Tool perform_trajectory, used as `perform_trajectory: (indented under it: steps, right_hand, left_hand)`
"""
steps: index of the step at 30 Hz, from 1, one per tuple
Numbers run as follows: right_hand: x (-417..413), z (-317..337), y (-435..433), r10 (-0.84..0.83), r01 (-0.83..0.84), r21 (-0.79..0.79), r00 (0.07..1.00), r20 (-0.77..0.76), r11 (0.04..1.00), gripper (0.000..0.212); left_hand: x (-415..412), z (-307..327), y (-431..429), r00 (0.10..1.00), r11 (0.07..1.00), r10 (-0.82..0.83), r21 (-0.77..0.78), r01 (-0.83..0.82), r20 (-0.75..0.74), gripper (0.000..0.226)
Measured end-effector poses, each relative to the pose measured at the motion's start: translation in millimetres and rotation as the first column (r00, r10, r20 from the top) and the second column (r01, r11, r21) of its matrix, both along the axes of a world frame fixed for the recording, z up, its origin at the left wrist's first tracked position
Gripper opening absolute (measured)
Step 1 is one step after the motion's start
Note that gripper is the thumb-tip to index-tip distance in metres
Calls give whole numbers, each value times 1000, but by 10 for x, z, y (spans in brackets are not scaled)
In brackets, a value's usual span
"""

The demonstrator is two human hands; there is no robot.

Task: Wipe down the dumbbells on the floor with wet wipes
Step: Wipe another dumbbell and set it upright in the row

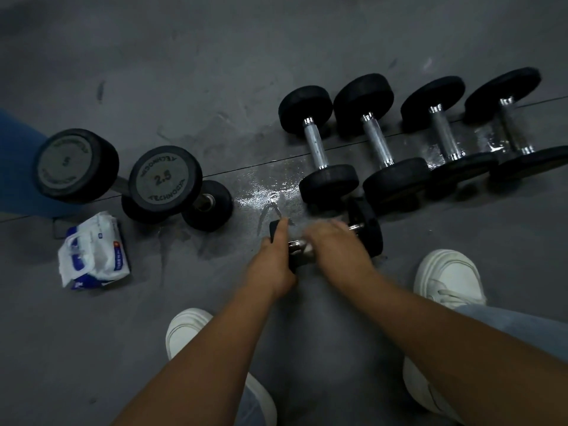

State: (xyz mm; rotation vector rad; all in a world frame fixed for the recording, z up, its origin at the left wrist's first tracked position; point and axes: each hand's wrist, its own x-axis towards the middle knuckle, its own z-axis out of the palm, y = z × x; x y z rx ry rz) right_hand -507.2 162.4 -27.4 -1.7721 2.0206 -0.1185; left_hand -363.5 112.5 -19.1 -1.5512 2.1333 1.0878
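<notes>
A small black dumbbell (368, 232) with a chrome handle lies on the grey floor just in front of me. My left hand (273, 262) grips its left head, with the index finger laid along the top. My right hand (335, 244) is motion-blurred over the handle, and a bit of white wet wipe (308, 249) shows under its fingers against the chrome. The pack of wet wipes (92, 253), white and blue, lies open on the floor to the left.
Several black dumbbells (319, 146) lie side by side at the back right. Two dumbbells marked 5 (73, 164) and 2.5 (164, 179) stand on end at the left. A wet patch (267, 192) shines between them. My white shoes (448, 278) flank the hands.
</notes>
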Motion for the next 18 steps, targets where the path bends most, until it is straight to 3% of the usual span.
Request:
perform_trajectory:
  steps: [2, 3, 6, 9, 11, 16, 18]
  right_hand:
    - [-38, -28, 34, -98, 104, 52, 991, -96, 993, 28]
    - [23, -7, 42, -62, 70, 79, 993, -102, 994, 35]
    - [158, 18, 44, 112, -112, -6, 991, 76, 994, 34]
    - [18, 7, -33, -77, 78, 12, 995, -65, 997, 37]
    - [17, -72, 34, 13, -2, 62, 985, -174, 998, 42]
    - [-92, -51, -86, 94, -71, 112, 970, -223, 991, 27]
    - [-174, 26, -229, 205, -170, 214, 966, -156, 962, 21]
  left_hand:
    - [1, 7, -27, 1000, 1000, 4, 4, -4, 4, 114]
    - [-1, 5, -32, 1000, 1000, 4, 4, -4, -2, 114]
    - [-3, -2, -34, 1000, 1000, 3, -1, -3, -23, 113]
    - [-3, -11, -42, 1000, 1000, 6, -14, -6, -23, 112]
    - [-6, -9, -54, 1000, 1000, 6, -7, -6, -25, 113]
    - [-27, 38, -113, 1000, 997, -5, -78, 4, -15, 101]
    - [16, 58, -209, 999, 999, -28, -44, 29, 27, 98]
